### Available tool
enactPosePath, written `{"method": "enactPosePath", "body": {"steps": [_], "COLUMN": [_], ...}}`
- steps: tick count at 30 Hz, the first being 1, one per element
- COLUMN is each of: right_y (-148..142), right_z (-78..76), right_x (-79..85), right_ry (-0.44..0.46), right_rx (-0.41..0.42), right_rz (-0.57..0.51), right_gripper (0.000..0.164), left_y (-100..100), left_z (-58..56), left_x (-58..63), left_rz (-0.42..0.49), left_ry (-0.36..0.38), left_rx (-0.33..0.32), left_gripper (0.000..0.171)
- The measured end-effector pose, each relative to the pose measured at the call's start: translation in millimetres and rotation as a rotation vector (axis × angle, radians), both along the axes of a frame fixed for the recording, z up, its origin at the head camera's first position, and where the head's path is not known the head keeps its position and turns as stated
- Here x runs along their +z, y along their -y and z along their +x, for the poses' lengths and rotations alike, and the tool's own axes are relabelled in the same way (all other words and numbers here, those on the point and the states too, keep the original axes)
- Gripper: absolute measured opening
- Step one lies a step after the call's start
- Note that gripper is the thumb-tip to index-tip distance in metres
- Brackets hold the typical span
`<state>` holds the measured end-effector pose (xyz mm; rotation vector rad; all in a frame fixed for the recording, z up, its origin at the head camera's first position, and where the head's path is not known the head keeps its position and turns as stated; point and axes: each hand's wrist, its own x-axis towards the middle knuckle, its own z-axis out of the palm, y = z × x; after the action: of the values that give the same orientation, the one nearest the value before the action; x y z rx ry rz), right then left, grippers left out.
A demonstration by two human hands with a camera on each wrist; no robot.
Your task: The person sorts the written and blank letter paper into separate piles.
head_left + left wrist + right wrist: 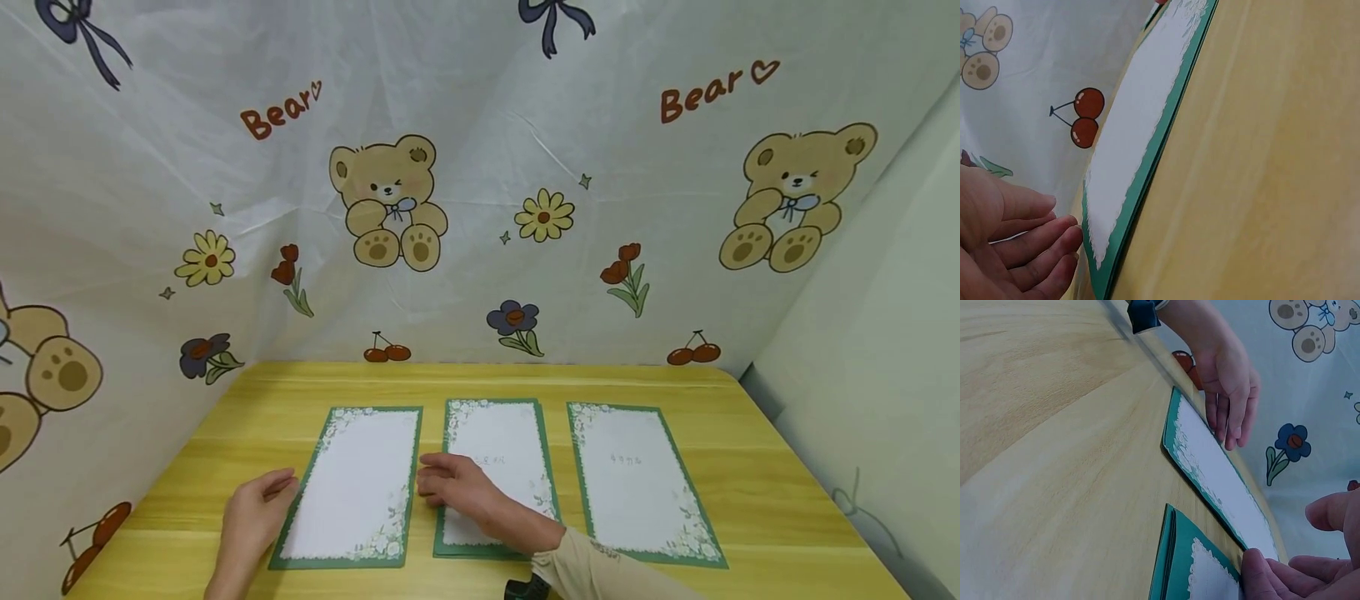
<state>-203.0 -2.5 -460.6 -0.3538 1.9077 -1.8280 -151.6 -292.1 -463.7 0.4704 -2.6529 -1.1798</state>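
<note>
Beige cloth of a sleeve (615,575) comes nearest the camera, above a black wrist device (527,589), with the right hand (461,492) reaching leftward across the middle card (517,442). Its fingers are loosely extended, thumb apart, and grip nothing; they point at the right edge of the left card (348,492), though whether they touch it I cannot tell. Across from it, the left hand (255,512) is relaxed, fingers slightly bent and holding nothing, just beside that card's left edge. The step looks like straightening the left card, which lies flat between the hands. To do it well, I would press evenly from both long sides, keep the fingertips low against the table, and lift the right forearm enough not to drag the middle card, whose layers sit slightly out of line. To the right lies another green-bordered card (645,492), with faint writing too small to read. Under everything is a yellow wood-grain table (795,521), backed by a pale cloth (480,108) printed with bears, flowers and cherries; a thin cord (870,510) hangs beyond its right edge.
</note>
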Motion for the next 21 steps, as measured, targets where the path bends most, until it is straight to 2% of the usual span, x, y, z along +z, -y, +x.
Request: {"method": "enactPosePath", "body": {"steps": [5, 8, 12, 15, 21], "right_y": [-8, -17, -37, -56, -94], "right_z": [-1.8, -1.7, -4.6, -8.6, -12.7], "right_x": [1.0, 3.4, 7.0, 8.5, 6.4], "right_ry": [-0.006, -0.03, -0.076, -0.153, -0.413], "right_rx": [0.009, 0.021, 0.011, -0.017, -0.101], "right_rz": [-0.026, -0.035, 0.001, 0.079, 0.287], "right_gripper": [0.045, 0.046, 0.048, 0.048, 0.042], "left_y": [-4, -9, -22, -36, -66], "left_z": [-1.8, -3.1, -6.1, -9.7, -18.4], "left_x": [2.2, 5.6, 11.7, 14.7, 17.3], "left_rz": [-0.011, 0.008, 0.056, 0.076, 0.104], "left_ry": [-0.013, -0.035, -0.052, -0.066, -0.128], "left_rx": [0.003, -0.022, -0.086, -0.132, -0.233], "left_gripper": [0.035, 0.034, 0.034, 0.033, 0.03]}}
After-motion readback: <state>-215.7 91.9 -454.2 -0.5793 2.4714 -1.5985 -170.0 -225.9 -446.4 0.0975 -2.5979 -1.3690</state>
